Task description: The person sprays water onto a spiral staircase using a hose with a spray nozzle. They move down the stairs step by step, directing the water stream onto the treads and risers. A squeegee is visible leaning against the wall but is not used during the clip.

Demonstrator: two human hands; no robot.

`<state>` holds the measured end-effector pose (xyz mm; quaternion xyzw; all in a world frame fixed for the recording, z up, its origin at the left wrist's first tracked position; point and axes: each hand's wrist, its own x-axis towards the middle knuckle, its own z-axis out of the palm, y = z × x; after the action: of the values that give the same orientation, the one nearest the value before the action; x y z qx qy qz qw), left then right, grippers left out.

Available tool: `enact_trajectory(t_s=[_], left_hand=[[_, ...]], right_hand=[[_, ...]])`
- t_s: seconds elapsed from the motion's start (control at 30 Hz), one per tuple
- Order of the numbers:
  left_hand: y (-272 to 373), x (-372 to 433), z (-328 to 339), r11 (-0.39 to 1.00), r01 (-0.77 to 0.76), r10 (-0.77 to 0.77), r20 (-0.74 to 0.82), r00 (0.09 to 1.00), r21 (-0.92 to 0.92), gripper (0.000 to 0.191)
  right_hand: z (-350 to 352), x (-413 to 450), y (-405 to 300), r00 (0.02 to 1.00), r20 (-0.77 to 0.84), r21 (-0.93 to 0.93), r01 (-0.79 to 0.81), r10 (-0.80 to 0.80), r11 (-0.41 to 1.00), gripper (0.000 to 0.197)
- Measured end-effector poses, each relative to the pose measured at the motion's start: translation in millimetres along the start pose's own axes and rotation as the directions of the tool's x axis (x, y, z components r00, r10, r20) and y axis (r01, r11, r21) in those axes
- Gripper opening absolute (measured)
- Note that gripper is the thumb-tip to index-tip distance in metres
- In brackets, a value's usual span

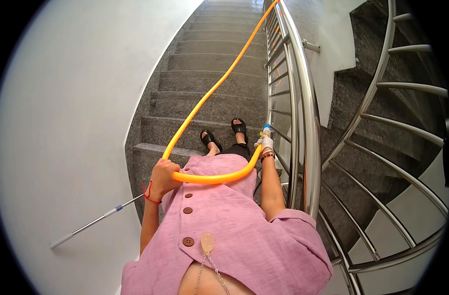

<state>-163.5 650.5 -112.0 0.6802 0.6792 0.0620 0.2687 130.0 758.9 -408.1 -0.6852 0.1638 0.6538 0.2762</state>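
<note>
An orange hose (209, 96) comes down along the stairs from the top of the view and bends in a loop before my body. My bare left hand (164, 179) is closed around it at the left of the loop, a red cord on the wrist. In a white glove, my right hand (265, 143) grips the hose near its end, beside the metal railing. A pale fitting with a blue tip (267, 127) and a small yellow part sticks out past the right fingers. How the fitting joins the hose is hidden by the glove.
Dark grey stone steps (213, 81) descend ahead, under my black sandals (239, 126). A stainless steel handrail (307, 92) runs along the right, with another stair flight (386, 147) beyond it. A telescopic pole (92, 224) slants by the white wall (73, 110).
</note>
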Motion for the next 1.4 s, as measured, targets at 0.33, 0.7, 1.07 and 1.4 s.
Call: enact_trajectory(t_s=[0.33, 0.7, 1.07, 1.4], left_hand=[[8.8, 10.2, -2.8, 0.999, -0.032, 0.032, 0.014, 0.999, 0.028, 0.018], [16.3, 12.7, -0.7, 1.0, -0.029, 0.029, -0.034, 0.999, 0.006, 0.015], [28.8, 7.8, 14.1, 0.999, -0.037, 0.038, 0.024, 0.999, -0.01, 0.016], [35.0, 13.8, 18.9, 0.996, -0.064, 0.062, -0.034, 0.998, -0.063, 0.013]], right_hand=[[3.5, 6.8, -10.3, 0.999, 0.004, -0.091, 0.053, -0.053, 0.994, 0.016], [23.2, 1.8, -27.9, 0.996, -0.009, -0.116, 0.091, -0.093, 0.989, 0.015], [-27.5, 14.1, -30.1, 0.996, -0.084, -0.527, -0.058, 0.016, 0.848, 0.02], [-36.1, -9.1, -26.8, 0.981, 0.118, -0.655, -0.04, 0.155, 0.754, 0.009]])
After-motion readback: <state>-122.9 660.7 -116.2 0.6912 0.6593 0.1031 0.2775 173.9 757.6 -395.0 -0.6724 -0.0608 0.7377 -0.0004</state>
